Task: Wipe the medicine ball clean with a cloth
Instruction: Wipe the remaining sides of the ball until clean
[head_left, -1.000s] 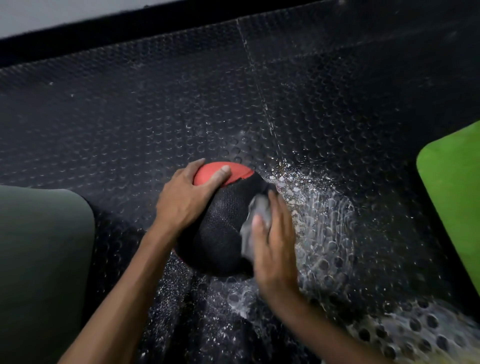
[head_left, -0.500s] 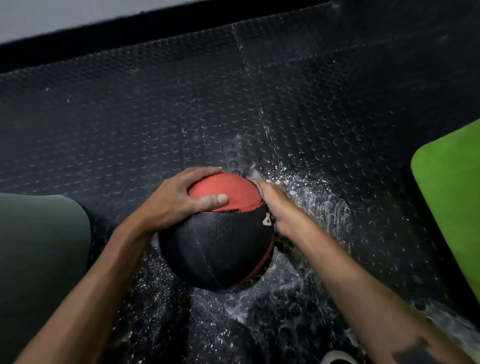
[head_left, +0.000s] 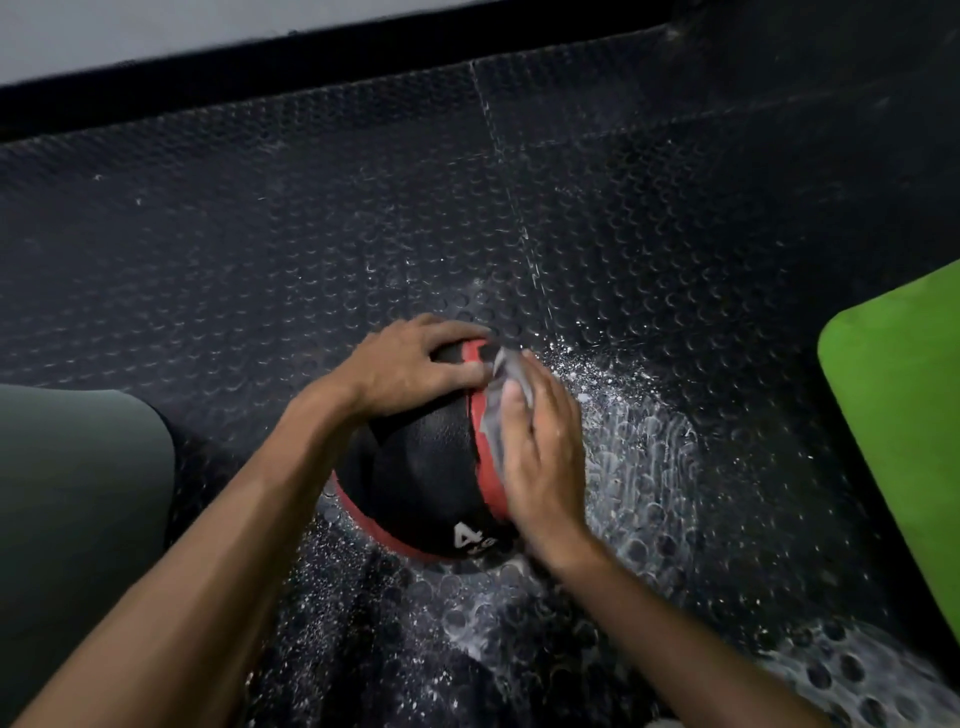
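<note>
- Black studded rubber floor (head_left: 260, 249) filling most of the view, seams running through it, wet with white foamy splatter (head_left: 639, 467) just right of the ball.
- Grey-green knee or trouser leg (head_left: 78, 509) bulking in at the left edge, close to the left forearm.
- Bright green mat (head_left: 904, 415) along the right edge, well apart from the ball.
- Medicine ball (head_left: 421, 467) sitting on the floor at centre, black with red bands, between both hands.
- Left hand (head_left: 405, 369) draped over the top of the ball, fingers curled onto it, steadying.
- Right hand (head_left: 540, 447) flat on the ball's right side, fingers fairly straight, pressing the grey cloth (head_left: 496, 410) against a red band.
- White "4" readable low on the ball, letters under it too blurry to call.
</note>
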